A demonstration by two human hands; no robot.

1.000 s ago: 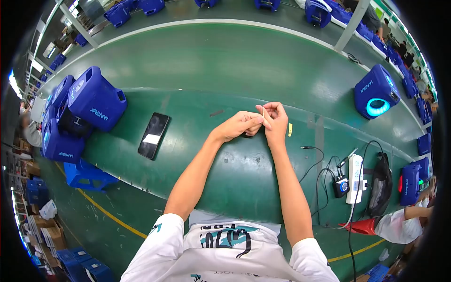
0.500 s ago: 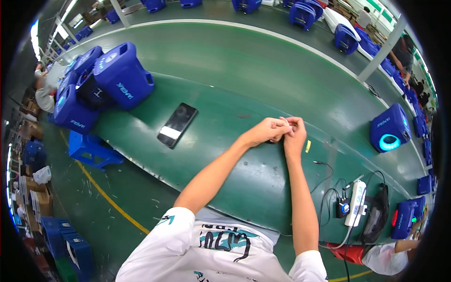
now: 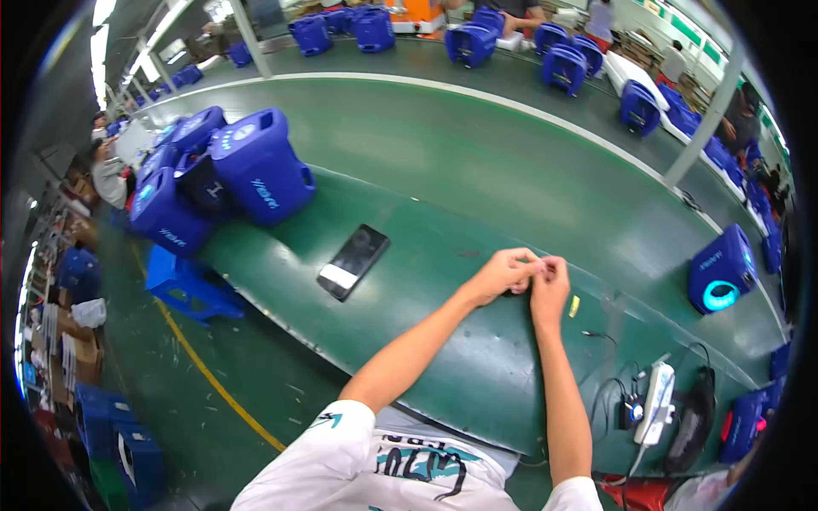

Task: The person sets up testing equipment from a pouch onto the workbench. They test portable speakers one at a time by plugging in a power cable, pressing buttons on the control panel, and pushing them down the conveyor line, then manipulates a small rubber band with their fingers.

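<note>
My left hand [image 3: 504, 277] and my right hand [image 3: 550, 288] meet over the green table [image 3: 443, 341], fingertips pinched together. Whatever lies between the fingertips is too small to name. A small dark thing shows just under my left hand, partly hidden by it. A short yellow strip [image 3: 574, 306] lies on the table to the right of my right hand. Farther left rests a black phone [image 3: 354, 261], flat, with light reflected at its lower end.
Blue speakers [image 3: 262, 170] are grouped at the left, above a blue stool [image 3: 189, 285]. Another speaker with a lit ring [image 3: 722, 268] stands at the right. A white power strip [image 3: 655, 404], cables and a black bag [image 3: 692, 422] lie at the lower right. People work in the background.
The view has turned, so the table and things on it appear shifted. Both hands stay together, their fingers moving slightly against each other; the phone and strip keep their places on the table.
</note>
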